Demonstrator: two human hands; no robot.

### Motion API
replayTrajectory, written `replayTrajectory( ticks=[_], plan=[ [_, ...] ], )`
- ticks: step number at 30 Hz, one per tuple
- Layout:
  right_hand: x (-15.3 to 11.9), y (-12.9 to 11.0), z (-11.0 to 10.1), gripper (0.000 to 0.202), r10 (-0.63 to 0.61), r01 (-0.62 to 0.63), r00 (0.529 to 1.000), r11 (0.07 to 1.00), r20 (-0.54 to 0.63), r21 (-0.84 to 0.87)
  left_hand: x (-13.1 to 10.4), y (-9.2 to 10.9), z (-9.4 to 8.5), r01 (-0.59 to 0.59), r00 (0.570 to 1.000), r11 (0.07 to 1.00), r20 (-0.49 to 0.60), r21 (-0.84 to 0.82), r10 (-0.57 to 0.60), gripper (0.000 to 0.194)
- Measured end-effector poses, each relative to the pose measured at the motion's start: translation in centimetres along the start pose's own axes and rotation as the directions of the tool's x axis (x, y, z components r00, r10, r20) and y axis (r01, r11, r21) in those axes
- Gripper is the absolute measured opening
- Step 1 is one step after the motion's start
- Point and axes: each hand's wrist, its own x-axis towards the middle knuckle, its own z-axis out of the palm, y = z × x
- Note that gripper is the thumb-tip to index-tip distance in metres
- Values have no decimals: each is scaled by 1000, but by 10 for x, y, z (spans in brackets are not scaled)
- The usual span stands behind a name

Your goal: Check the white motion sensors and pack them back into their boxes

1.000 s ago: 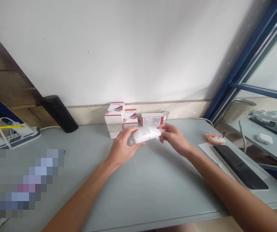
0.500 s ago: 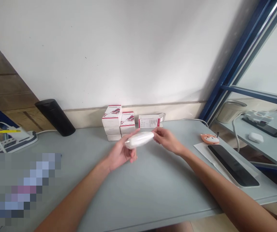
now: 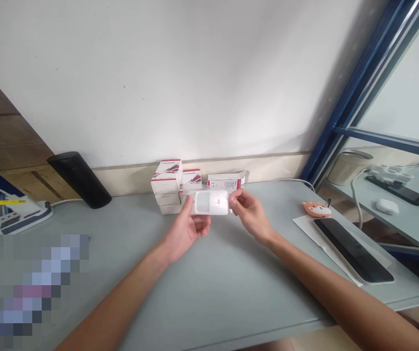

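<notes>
A white plastic device (image 3: 212, 202) with a greyish window and a small red mark is held level above the grey table (image 3: 209, 292). My left hand (image 3: 183, 231) grips its left end, thumb on top and fingers curled below. At its right end, my right hand (image 3: 249, 212) pinches the edge or its clear wrapping between thumb and fingers. Stacked white and red boxes (image 3: 167, 184) stand behind my left hand against the wall. An opened box (image 3: 227, 181) lies behind the device, its flap at the right.
At the back left leans a black cylinder (image 3: 79, 179), beside a power strip (image 3: 33, 219) with a white cable. On the right are an orange animal-faced case (image 3: 317, 209), a phone (image 3: 353, 249) on white paper, and a blue-framed mirror (image 3: 388, 141).
The white device has been turned so its broad windowed face shows instead of its narrow side. Both hands still hold it, and the view has shifted slightly.
</notes>
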Motion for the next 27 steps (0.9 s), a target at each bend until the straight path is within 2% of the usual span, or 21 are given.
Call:
replayTrajectory(
  ticks=[3,5,6,9,11,14,16,20,23,25,27],
  plan=[
    [-4,-1,2,32,-209,223,973,956,94,-191,4,-1,-1,6,993,1000,-118,-19,-8,57],
    [-8,-3,5,34,-273,306,950,911,152,-278,5,-2,-4,20,982,1000,-190,12,-18,56],
    [-10,-4,6,43,-281,325,943,895,180,-304,5,-3,-6,32,974,999,-224,38,-23,57],
    [-14,-3,10,88,-275,383,912,835,305,-395,4,-5,-11,44,963,982,-271,183,8,60],
    [-15,0,11,111,-287,481,858,741,426,-468,3,-6,-14,42,965,936,-259,348,53,63],
    [-16,2,12,124,-316,621,762,602,564,-501,1,-7,-13,68,969,825,-233,560,78,65],
    [-16,1,12,124,-306,628,755,590,580,-507,0,-8,-9,52,977,797,-196,602,84,63],
    [-11,-2,6,120,-250,521,835,644,489,-560,3,-17,0,-67,985,846,-99,529,140,61],
    [1,1,-7,115,-294,458,887,658,356,-598,8,-27,4,-133,985,899,-49,418,168,68],
    [11,4,-19,109,-350,398,914,674,207,-622,9,-33,6,-182,974,865,-38,468,225,63],
    [21,6,-32,102,-406,322,914,710,9,-627,7,-35,10,-232,951,760,-22,608,308,49]
  ],
)
